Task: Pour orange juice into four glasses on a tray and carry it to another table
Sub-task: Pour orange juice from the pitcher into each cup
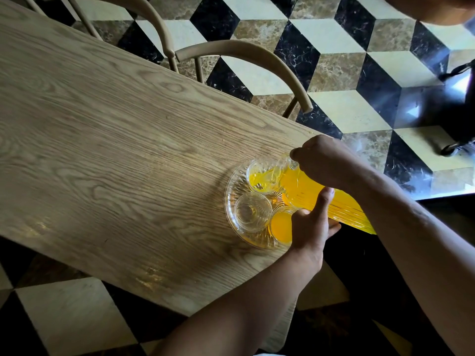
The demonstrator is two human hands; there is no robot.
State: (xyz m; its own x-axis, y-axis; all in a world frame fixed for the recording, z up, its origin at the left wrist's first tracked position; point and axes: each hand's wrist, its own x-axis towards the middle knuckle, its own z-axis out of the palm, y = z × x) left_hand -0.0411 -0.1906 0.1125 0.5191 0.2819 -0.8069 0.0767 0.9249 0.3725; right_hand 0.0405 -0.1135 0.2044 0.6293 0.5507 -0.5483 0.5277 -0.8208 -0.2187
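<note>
A round clear glass tray sits near the right end of the wooden table. On it I see three glasses. The far glass is taking orange juice. An empty glass stands beside it, and the near glass is full of juice. A fourth glass is not visible. A ribbed glass jug of orange juice is tilted, spout over the far glass. My right hand grips it near the top. My left hand holds its body from below, thumb up along the side.
Two curved wooden chair backs stand along the table's far edge. The floor is patterned in black, cream and brown cubes. A dark bag or object lies on the floor at the far right.
</note>
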